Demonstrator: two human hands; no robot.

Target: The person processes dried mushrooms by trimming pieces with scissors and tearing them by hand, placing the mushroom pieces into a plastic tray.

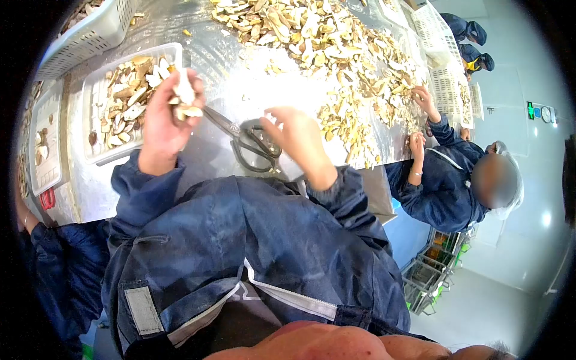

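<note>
My left hand [165, 117] is closed around pale mushroom pieces [185, 93], raised above the table beside a white tray [88, 120] of cut mushrooms. A pair of dark-handled scissors [235, 129] points its blades toward that hand, the tips close to the fingers. My right hand [300, 141] is at the scissors' looped handles, its thumb over the upper loop; the other fingers are partly hidden. Past both hands, a wide heap of sliced mushrooms [324, 45] spreads over the shiny metal table [207, 57].
Another white tray [55, 99] with a few pieces lies at far left, near red handles [47, 198]. A white perforated crate [111, 30] stands at upper left, more crates [441, 78] at right. A co-worker [444, 180] reaches into the heap from the right; another person's sleeve [63, 264] is at left.
</note>
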